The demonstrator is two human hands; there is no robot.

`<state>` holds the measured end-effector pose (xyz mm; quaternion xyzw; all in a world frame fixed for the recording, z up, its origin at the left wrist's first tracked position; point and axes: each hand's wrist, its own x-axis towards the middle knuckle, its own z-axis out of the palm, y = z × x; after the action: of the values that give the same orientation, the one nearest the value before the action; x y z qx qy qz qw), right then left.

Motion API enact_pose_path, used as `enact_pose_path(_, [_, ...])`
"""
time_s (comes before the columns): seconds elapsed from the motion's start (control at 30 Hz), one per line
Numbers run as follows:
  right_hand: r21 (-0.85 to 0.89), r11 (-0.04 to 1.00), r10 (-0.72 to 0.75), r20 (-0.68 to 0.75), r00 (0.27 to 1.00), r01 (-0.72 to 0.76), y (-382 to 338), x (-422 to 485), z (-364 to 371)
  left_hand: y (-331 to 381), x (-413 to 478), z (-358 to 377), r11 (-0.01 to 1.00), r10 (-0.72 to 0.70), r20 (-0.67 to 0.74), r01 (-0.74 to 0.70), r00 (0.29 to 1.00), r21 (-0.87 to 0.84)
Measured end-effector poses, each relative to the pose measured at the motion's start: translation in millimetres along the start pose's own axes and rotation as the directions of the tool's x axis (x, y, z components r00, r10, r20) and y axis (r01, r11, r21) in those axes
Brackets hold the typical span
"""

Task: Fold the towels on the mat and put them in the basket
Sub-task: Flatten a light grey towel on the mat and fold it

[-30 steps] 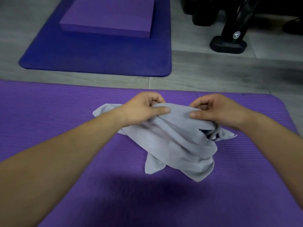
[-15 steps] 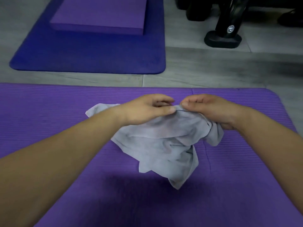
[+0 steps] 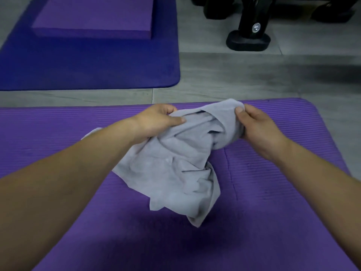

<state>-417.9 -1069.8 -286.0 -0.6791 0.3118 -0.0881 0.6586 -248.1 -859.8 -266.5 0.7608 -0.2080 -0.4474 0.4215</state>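
1. The grey towel (image 3: 172,165) lies crumpled on the purple mat (image 3: 273,212), its upper part lifted by both hands.
2. The left hand (image 3: 156,120) pinches a fold of the towel between thumb and curled fingers.
3. The right hand (image 3: 256,126) grips the bunched upper right edge, thumb on top, fingers wrapped beneath.
4. The towel's lower corner hangs toward the near side of the mat.
5. Beyond, a blue mat (image 3: 97,69) carries a purple block (image 3: 93,16) on the grey floor (image 3: 254,79).
6. A black stand (image 3: 249,39) sits at the upper right.
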Motion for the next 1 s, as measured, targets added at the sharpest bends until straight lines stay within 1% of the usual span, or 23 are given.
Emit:
enact_pose_path(0.03, [-0.047, 0.998, -0.036, -0.019, 0.999, 0.035, -1.8, -0.6, -1.7, 3.0, 2.0, 2.4, 0.999, -0.013, 0.032, 0.011, 0.999, 0.042])
enact_pose_path(0.07, [-0.083, 0.995, -0.059, -0.024, 0.998, 0.057, -5.9, -1.0, -3.2, 7.2, 4.7, 5.7, 1.0, -0.007, 0.081, 0.005, 0.997, 0.026])
enact_pose_path(0.13, [-0.136, 0.987, -0.086, 0.016, 0.996, 0.088, -16.4, -2.6, -5.9, 20.6, 12.1, 17.5, 0.991, 0.009, 0.176, 0.014, 0.984, -0.133])
enact_pose_path(0.2, [-0.162, 0.983, -0.078, 0.085, 0.993, 0.09, -26.4, -3.9, -7.6, 34.7, 22.7, 36.5, 0.959, -0.01, 0.221, 0.072, 0.975, -0.274])
enact_pose_path(0.23, [-0.153, 0.985, -0.058, 0.105, 0.993, 0.073, -30.6, -5.1, -9.4, 39.8, 28.9, 48.2, 0.943, -0.012, 0.221, 0.085, 0.975, -0.321])
enact_pose_path(0.3, [-0.089, 0.996, 0.005, 0.112, 0.994, 0.005, -34.6, -11.3, -17.8, 44.6, 41.2, 69.2, 0.911, 0.014, 0.181, 0.062, 0.983, -0.408])
enact_pose_path(0.37, [-0.033, 0.994, 0.104, 0.134, 0.985, -0.1, -31.4, -22.0, -33.1, 48.6, 48.7, 87.2, 0.894, 0.053, 0.167, 0.028, 0.984, -0.448])
enact_pose_path(0.4, [-0.037, 0.987, 0.162, 0.167, 0.973, -0.158, -25.8, -27.7, -42.6, 51.1, 51.6, 94.9, 0.896, 0.076, 0.163, 0.005, 0.984, -0.444])
enact_pose_path(0.47, [-0.08, 0.959, 0.282, 0.237, 0.93, -0.27, -11.9, -41.0, -60.9, 57.2, 59.2, 108.3, 0.914, 0.102, 0.098, -0.055, 0.99, -0.401])
enact_pose_path(0.53, [-0.12, 0.934, 0.358, 0.287, 0.888, -0.338, 6.7, -52.3, -80.6, 60.7, 73.1, 120.1, 0.938, 0.108, -0.022, -0.109, 0.994, -0.328])
enact_pose_path(0.6, [-0.103, 0.928, 0.372, 0.295, 0.88, -0.357, 25.3, -63.5, -100.9, 61.0, 90.3, 127.4, 0.95, 0.121, -0.151, -0.158, 0.981, -0.268])
enact_pose_path(0.67, [0.009, 0.931, 0.348, 0.28, 0.895, -0.365, 41.2, -75.9, -124.7, 63.2, 105.4, 133.2, 0.958, 0.174, -0.241, -0.221, 0.955, -0.183])
enact_pose_path(0.77, [0.241, 0.906, 0.295, 0.229, 0.928, -0.348, 58.6, -95.2, -160.1, 68.5, 125.9, 146.3, 0.969, 0.226, -0.295, -0.246, 0.928, -0.033])
enact_pose_path(0.83, [0.359, 0.878, 0.281, 0.144, 0.949, -0.315, 72.9, -105.6, -178.9, 72.0, 138.7, 161.0, 0.969, 0.236, -0.293, -0.248, 0.926, -0.002])
enact_pose_path(0.9, [0.4, 0.865, 0.333, -0.005, 0.943, -0.303, 87.5, -112.3, -190.6, 73.9, 150.5, 181.8, 0.971, 0.235, -0.246, -0.236, 0.94, 0.024])
enact_pose_path(0.93, [0.386, 0.874, 0.363, -0.115, 0.925, -0.295, 96.6, -113.8, -195.0, 74.4, 154.7, 193.6, 0.973, 0.228, -0.219, -0.215, 0.949, 0.083])
enact_pose_path(1.0, [0.348, 0.892, 0.398, -0.299, 0.867, -0.289, 113.3, -117.5, -201.9, 71.8, 160.3, 213.6, 0.938, 0.21, -0.193, -0.142, 0.958, 0.315])
